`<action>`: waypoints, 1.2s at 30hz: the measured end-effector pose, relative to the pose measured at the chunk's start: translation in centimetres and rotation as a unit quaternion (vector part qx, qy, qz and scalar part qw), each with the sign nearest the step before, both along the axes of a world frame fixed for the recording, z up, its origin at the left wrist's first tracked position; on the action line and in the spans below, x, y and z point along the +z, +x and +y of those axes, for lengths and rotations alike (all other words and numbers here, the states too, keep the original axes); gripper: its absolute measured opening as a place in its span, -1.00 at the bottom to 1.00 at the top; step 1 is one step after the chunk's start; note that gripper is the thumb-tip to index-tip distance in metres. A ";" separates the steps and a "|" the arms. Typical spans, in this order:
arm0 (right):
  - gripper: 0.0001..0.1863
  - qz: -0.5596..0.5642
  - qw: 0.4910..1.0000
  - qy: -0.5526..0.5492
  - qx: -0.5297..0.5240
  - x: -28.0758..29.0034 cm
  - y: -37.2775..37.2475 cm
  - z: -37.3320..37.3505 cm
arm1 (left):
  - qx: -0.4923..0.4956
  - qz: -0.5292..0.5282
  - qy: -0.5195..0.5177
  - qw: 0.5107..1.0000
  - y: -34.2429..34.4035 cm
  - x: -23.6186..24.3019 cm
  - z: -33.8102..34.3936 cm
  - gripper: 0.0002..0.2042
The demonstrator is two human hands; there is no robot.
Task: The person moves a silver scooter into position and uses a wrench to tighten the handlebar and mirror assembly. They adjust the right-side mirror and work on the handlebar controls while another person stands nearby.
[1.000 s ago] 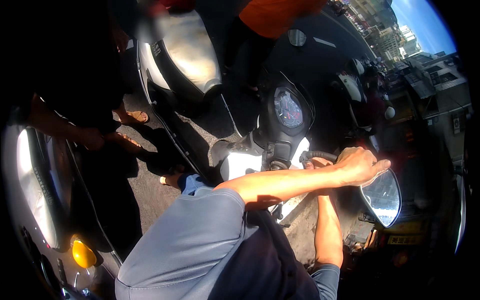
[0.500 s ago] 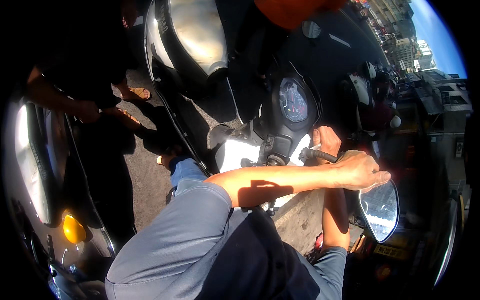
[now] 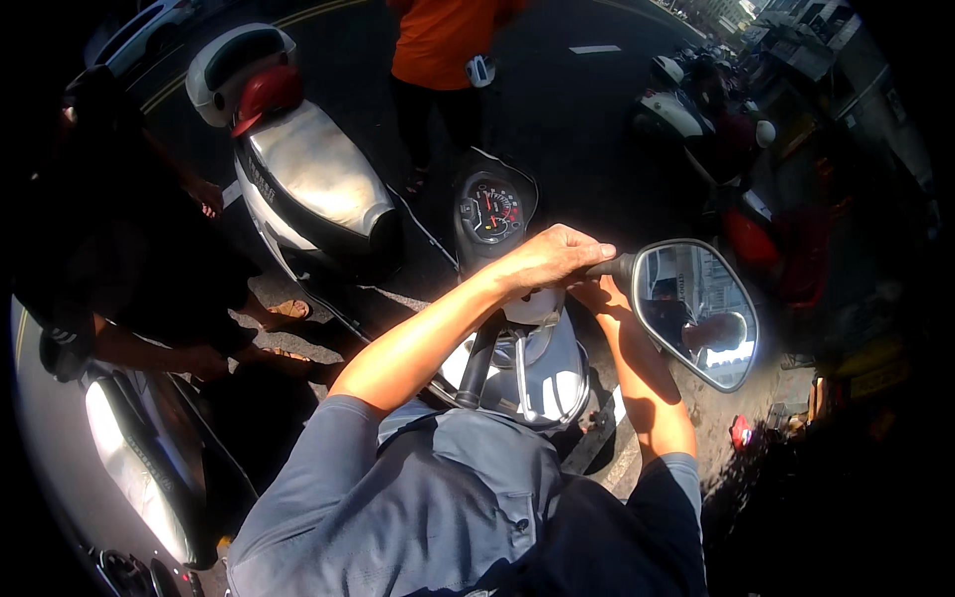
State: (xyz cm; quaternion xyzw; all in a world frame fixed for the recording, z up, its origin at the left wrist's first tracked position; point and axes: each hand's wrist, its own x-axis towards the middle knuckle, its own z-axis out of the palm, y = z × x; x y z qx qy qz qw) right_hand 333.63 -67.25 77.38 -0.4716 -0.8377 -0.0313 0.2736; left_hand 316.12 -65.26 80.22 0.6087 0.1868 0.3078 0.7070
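My left hand [image 3: 552, 259] has its fingers closed round the black mirror stem [image 3: 617, 267] above the scooter's handlebar area. Just below it and to the right, my right hand [image 3: 597, 295] reaches up under the stem, its fingers curled and partly hidden, so what they hold is unclear. The oval mirror [image 3: 696, 310] faces up beside both hands, showing a reflection. Beyond my left hand sits the dashboard [image 3: 492, 209] with its round-cornered gauge. Under my forearms lies the scooter's white front body [image 3: 552, 378].
A white scooter [image 3: 318, 174] with a red helmet on it stands ahead-left; another [image 3: 139, 468] is at lower left. A person in dark clothes [image 3: 159, 249] stands left, a person in orange [image 3: 438, 40] ahead. More scooters [image 3: 676, 119] line the right, beside the road.
The view has swung, showing more road ahead. My hands, with the mirror, have moved up and left in the picture; the mirror glass now faces more toward me.
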 end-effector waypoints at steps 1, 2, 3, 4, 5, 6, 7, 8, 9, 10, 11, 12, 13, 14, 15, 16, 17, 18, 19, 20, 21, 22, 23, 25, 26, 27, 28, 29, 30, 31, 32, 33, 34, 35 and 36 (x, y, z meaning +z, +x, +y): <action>-0.74 0.017 1.000 -0.008 -0.007 -0.2 0.4 -0.3 | -0.014 0.000 -0.001 1.000 -0.1 0.4 -0.2 -0.62; -0.72 0.035 0.999 -0.019 -0.013 -0.3 1.0 -0.3 | -0.031 -0.004 0.003 1.000 -0.4 0.9 -0.3 -0.65; -0.71 0.060 0.998 -0.031 -0.015 -0.4 1.4 -0.3 | -0.034 0.003 0.004 0.999 -0.7 1.2 -0.5 -0.66; -0.69 0.116 0.991 -0.065 -0.010 -0.3 2.1 -0.4 | -0.036 0.011 0.005 0.999 -1.0 1.4 -0.7 -0.67; -0.67 0.198 0.973 -0.117 -0.004 0.2 3.0 -0.8 | -0.041 0.011 0.005 0.999 -1.2 1.6 -0.8 -0.68; -0.65 0.295 0.938 -0.178 0.023 0.5 3.6 -0.8 | -0.051 -0.005 0.000 0.999 -1.6 1.1 -0.7 -0.71; -0.64 0.399 0.884 -0.236 0.057 1.1 4.2 -0.5 | -0.027 -0.010 0.036 0.999 -2.2 0.7 -1.0 -0.71; -0.62 0.486 0.818 -0.291 0.101 2.2 4.6 -0.6 | -0.005 -0.019 0.068 0.997 -2.7 0.4 -1.7 -0.71; -0.60 0.566 0.744 -0.328 0.134 3.8 5.3 -1.7 | -0.003 -0.033 0.099 0.994 -2.5 0.4 -2.2 -0.71; -0.58 0.611 0.693 -0.345 0.168 5.5 5.5 -2.4 | -0.034 -0.002 0.045 0.998 -2.3 0.5 -2.3 -0.72; -0.56 0.634 0.634 -0.369 0.246 5.3 3.0 -0.1 | 0.025 0.044 0.055 0.997 -3.4 -0.2 -2.2 -0.74; -0.54 0.646 0.630 -0.350 0.252 8.2 2.8 -1.8 | 0.008 0.048 0.065 0.997 -1.1 0.2 -2.3 -0.75; -0.50 0.656 0.627 -0.310 0.282 9.7 0.6 -1.9 | 0.021 0.073 0.075 0.994 -0.2 -0.1 -2.3 -0.76; -0.47 0.657 0.604 -0.335 0.303 10.6 -0.7 -2.0 | 0.026 0.050 0.050 0.997 0.7 -0.5 -2.0 -0.76; -0.45 0.650 0.566 -0.369 0.348 10.5 -2.2 -0.9 | 0.041 0.047 0.070 0.996 -0.3 -0.9 -1.5 -0.76; -0.45 0.632 0.504 -0.404 0.429 9.8 -2.2 -0.1 | 0.033 0.031 0.090 0.995 -0.3 -1.0 -1.2 -0.77; -0.45 0.635 0.480 -0.409 0.446 9.5 -2.2 -0.4 | 0.021 0.012 0.104 0.994 0.0 -1.2 -1.1 -0.78; -0.45 0.634 0.458 -0.411 0.468 9.5 -2.4 -0.3 | -0.013 -0.011 0.072 0.997 0.2 -1.4 -0.7 -0.73; -0.46 0.661 0.475 -0.386 0.435 9.5 -2.9 -0.5 | -0.047 -0.019 0.082 0.995 0.2 -1.7 0.6 -0.68; -0.46 0.690 0.490 -0.363 0.390 9.7 -3.5 -1.5 | -0.088 -0.056 0.048 0.993 0.3 -0.8 0.3 -0.66; -0.47 0.714 0.500 -0.344 0.350 9.9 -4.4 -2.3 | -0.119 -0.091 0.014 0.989 -0.1 0.2 -0.1 -0.64; -0.47 0.736 0.507 -0.324 0.309 10.0 -5.4 -3.1 | -0.111 -0.038 0.029 0.993 -0.4 0.1 0.3 -0.66; -0.47 0.751 0.520 -0.302 0.274 10.8 -6.3 -3.8 | -0.114 -0.071 0.042 0.990 -0.2 -0.8 0.8 -0.68; -0.51 0.763 0.587 -0.242 0.124 11.5 -7.0 -4.7 | -0.152 -0.106 0.037 0.982 0.3 -2.5 2.1 -0.70; -0.51 0.755 0.615 -0.214 0.079 11.9 -7.2 -5.0 | -0.179 -0.104 0.026 0.978 0.3 -3.0 2.6 -0.69; -0.51 0.745 0.640 -0.184 0.035 12.0 -7.0 -5.3 | -0.257 -0.070 0.028 0.964 -0.6 -2.1 4.3 -0.68; -0.53 0.716 0.680 -0.161 0.015 11.6 -6.1 -5.3 | -0.249 -0.040 0.042 0.967 -0.6 -1.8 4.0 -0.66; -0.54 0.671 0.727 -0.146 -0.023 11.3 -5.1 -5.5 | -0.241 -0.008 0.057 0.969 -0.7 -1.2 3.7 -0.64; -0.54 0.626 0.767 -0.127 -0.060 10.9 -4.1 -5.7 | -0.150 0.026 0.088 0.984 -1.1 -0.3 1.1 -0.61; -0.55 0.577 0.803 -0.110 -0.099 10.3 -2.7 -6.1 | -0.121 0.043 0.075 0.989 -1.4 -1.0 0.4 -0.56; -0.57 0.538 0.821 -0.132 -0.138 9.0 -1.3 -6.5 | -0.085 0.065 0.065 0.992 -2.3 -1.4 -0.4 -0.51; -0.56 0.481 0.838 -0.179 -0.187 8.0 -0.1 -7.5 | -0.056 0.064 0.122 0.989 -3.2 -1.7 -0.5 -0.50; -0.54 0.426 0.860 -0.178 -0.217 4.7 2.0 -8.5 | -0.069 0.029 0.097 0.992 -3.8 -1.1 -0.4 -0.51; -0.53 0.367 0.879 -0.181 -0.245 1.0 3.4 -9.5 | -0.074 -0.012 0.054 0.996 -3.0 -0.5 -0.7 -0.60; -0.53 0.352 0.884 -0.207 -0.228 -0.5 3.3 -10.9 | -0.068 -0.051 0.012 0.996 -3.0 0.2 -1.1 -0.66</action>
